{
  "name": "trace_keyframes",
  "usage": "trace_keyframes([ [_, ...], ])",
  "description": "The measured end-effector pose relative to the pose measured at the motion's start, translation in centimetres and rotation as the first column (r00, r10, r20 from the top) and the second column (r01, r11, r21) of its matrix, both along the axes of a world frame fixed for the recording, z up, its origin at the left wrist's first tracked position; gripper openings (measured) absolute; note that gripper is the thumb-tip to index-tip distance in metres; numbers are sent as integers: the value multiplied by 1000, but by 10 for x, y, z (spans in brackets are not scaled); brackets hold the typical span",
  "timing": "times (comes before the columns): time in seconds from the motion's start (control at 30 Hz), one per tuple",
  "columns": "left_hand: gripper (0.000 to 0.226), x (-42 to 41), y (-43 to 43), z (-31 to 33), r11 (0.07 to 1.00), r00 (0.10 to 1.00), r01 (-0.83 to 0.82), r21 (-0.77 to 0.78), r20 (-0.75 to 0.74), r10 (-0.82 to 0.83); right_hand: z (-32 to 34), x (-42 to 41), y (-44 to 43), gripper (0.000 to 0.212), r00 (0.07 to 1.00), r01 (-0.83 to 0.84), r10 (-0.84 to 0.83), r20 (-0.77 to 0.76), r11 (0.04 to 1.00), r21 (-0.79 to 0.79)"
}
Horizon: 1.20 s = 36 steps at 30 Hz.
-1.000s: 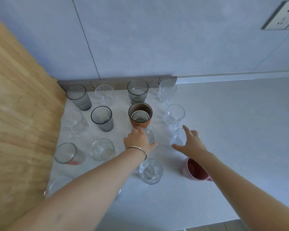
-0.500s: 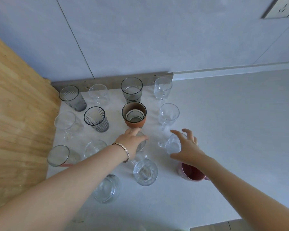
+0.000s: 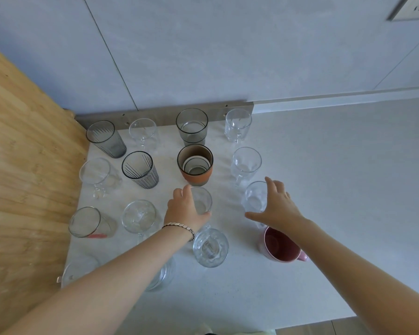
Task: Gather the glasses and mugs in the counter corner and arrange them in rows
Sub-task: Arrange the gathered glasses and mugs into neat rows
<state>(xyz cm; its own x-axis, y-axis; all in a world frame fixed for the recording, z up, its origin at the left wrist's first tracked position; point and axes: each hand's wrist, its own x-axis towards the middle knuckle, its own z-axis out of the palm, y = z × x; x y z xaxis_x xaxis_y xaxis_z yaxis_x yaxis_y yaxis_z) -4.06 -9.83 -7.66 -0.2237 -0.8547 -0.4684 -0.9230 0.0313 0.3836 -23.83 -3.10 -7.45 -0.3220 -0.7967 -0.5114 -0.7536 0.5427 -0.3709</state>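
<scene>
Several glasses and mugs stand in rough rows in the corner of the pale counter. My left hand grips a small clear glass just in front of the terracotta mug. My right hand holds another clear glass, thumb on its near side and fingers over its far rim; it stands upright in front of a clear mug. A pink mug sits below my right wrist. A cut-glass tumbler stands near my left wrist.
A wooden side panel closes the left side. The grey wall holds a socket at the top right. Dark ribbed tumblers and clear glasses fill the back-left. My left forearm hides part of a glass.
The clear glass in my right hand was tilted and now stands upright, a little farther back. My left hand has stayed on its glass.
</scene>
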Motion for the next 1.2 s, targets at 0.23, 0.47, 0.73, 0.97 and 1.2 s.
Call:
trace_keyframes([
  [0.23, 81, 0, 2, -3, 998, 996, -62, 4, -68, 62, -7, 0, -2, 88, 1000, -11, 8, -30, 997, -79],
  [0.47, 83, 3, -1, -5, 998, 989, -60, 13, -132, 61, -11, 5, -7, 89, 991, 37, -40, -126, 999, -29],
  [0.73, 81, 4, -3, -4, 998, 988, -55, 18, -144, 57, -13, 10, -11, 91, 979, 83, -80, -188, 996, 11],
  [0.97, 79, 5, -6, -5, 999, 991, -37, 20, -132, 39, 1, 10, -27, 108, 963, 18, -47, -265, 994, -108],
  [1.2, 79, 5, -7, -3, 1000, 996, -16, 22, -86, 17, 2, 4, -100, 111, 980, 88, -93, -173, 995, -35],
])
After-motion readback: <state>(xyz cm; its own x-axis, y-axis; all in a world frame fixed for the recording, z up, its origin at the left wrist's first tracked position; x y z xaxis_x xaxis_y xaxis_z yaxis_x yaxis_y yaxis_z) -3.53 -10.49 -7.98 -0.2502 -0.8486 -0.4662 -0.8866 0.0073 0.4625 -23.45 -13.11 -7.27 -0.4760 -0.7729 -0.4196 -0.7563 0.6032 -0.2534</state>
